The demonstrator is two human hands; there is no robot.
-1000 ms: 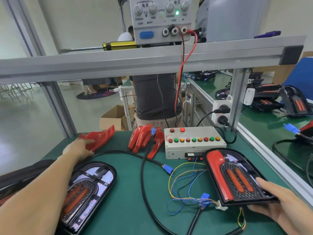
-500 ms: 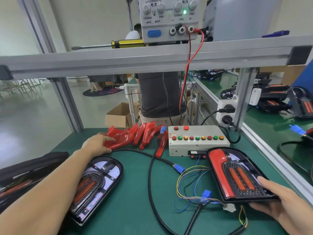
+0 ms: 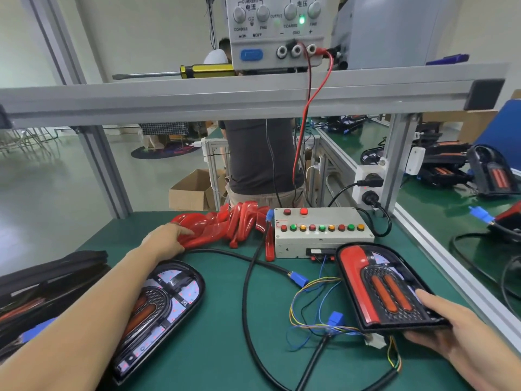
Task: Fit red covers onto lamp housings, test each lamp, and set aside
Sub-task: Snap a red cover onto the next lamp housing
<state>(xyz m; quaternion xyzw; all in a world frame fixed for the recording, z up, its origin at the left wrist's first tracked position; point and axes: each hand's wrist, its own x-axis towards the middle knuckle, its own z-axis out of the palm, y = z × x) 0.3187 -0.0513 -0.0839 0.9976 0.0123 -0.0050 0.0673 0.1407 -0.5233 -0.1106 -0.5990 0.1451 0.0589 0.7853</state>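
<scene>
A pile of red covers (image 3: 225, 224) lies at the back of the green table. My left hand (image 3: 166, 239) rests on the nearest cover, fingers laid over it. Under my left forearm lies a black lamp housing (image 3: 166, 300) without a red cover. On the right, a second lamp housing (image 3: 383, 289) carries a red cover along its left side. My right hand (image 3: 448, 328) grips its near right corner, thumb on top. Coloured wires (image 3: 313, 309) run from it to the test box (image 3: 321, 232).
A black cable with a blue plug (image 3: 298, 278) crosses the table's middle. More housings (image 3: 42, 283) are stacked at the left edge. An aluminium rail (image 3: 439, 252) bounds the right side. A power supply (image 3: 276, 29) and screwdriver (image 3: 180, 71) sit on the upper shelf; a person (image 3: 259, 156) stands behind.
My left hand has slid a red cover rightwards into the pile of covers. My right hand stays on the right housing.
</scene>
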